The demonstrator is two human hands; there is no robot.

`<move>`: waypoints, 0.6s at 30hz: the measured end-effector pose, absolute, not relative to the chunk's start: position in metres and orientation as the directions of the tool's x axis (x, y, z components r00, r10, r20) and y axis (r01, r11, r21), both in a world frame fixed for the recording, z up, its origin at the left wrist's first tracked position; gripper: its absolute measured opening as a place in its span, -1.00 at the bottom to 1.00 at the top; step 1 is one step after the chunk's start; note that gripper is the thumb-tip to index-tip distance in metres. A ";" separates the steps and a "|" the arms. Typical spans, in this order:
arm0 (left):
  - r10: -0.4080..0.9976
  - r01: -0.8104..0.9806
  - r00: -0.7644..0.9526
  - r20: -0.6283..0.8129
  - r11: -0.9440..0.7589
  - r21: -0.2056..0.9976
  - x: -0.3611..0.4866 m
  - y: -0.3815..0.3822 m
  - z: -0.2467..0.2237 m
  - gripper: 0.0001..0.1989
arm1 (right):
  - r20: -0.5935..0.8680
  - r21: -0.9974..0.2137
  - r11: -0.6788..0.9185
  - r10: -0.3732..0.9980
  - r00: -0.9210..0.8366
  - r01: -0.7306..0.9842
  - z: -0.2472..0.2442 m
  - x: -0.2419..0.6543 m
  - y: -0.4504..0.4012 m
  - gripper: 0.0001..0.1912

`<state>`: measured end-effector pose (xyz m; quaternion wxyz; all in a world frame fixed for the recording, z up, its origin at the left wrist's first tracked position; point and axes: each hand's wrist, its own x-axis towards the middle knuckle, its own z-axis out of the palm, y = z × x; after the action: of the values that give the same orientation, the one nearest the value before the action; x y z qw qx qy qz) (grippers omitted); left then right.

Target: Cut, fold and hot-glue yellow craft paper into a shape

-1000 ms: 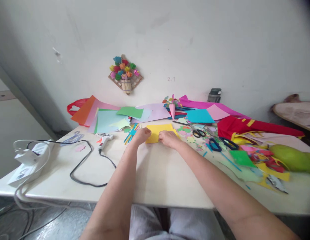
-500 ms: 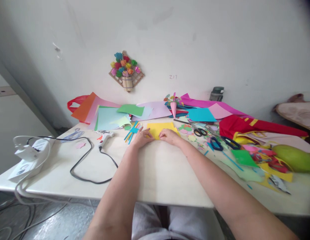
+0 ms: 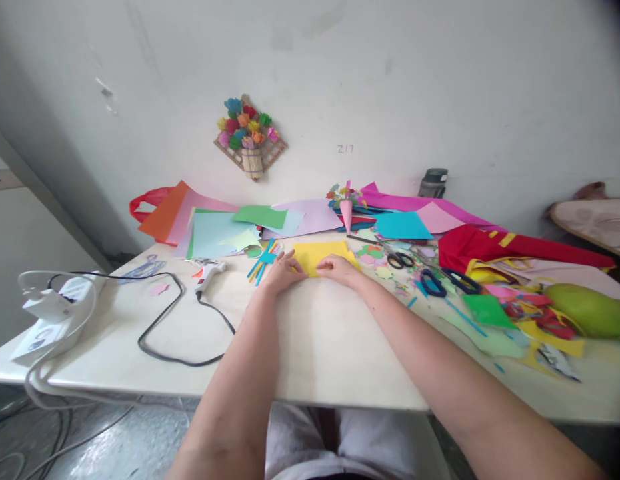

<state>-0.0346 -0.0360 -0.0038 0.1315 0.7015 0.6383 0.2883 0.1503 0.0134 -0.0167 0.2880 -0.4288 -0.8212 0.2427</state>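
Apparently crosswise, yellow paper (image 3: pixel 320 252) lies ahead; left hand (image 3: pixel 284 272) loosely spread, right hand (image 3: pixel 337 271) curled, its grip unclear; both equally near.

1. Multicoloured flower ornament (image 3: pixel 250 137) with a brown lattice backing, hanging on the off-white wall (image 3: pixel 415 87).
2. Dark grey cylindrical bottle (image 3: pixel 432 185), upright behind a long magenta sheet (image 3: pixel 424 203).
3. White rectangular power strip (image 3: pixel 45 340) at the left of the pale bench (image 3: pixel 110 365).
4. White glue gun (image 3: pixel 208 274) with a black cord (image 3: pixel 176 363).
5. Scissors with dark blue handles (image 3: pixel 432 285), right of black-handled scissors (image 3: pixel 400 261).
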 end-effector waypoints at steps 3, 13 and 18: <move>0.975 0.830 0.016 0.220 -0.136 0.542 -0.034 -0.037 -0.002 -0.84 | 0.292 -0.600 0.540 0.835 -0.467 0.590 -0.019 0.149 0.016 -0.75; 0.986 0.837 -0.007 0.164 -0.084 0.541 -0.034 -0.037 0.002 -0.85 | 0.207 -0.394 0.404 0.914 -0.348 0.826 -0.012 0.143 0.007 -0.57; 0.988 0.850 0.043 0.148 -0.114 0.514 -0.035 -0.034 0.001 -0.87 | 0.107 -0.361 0.384 0.922 -0.372 0.850 -0.007 0.142 0.003 -0.44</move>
<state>-0.0350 -0.0335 0.0007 0.1449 0.7074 0.6496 0.2379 0.1417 0.0033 -0.0075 0.1470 -0.5409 -0.8189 0.1236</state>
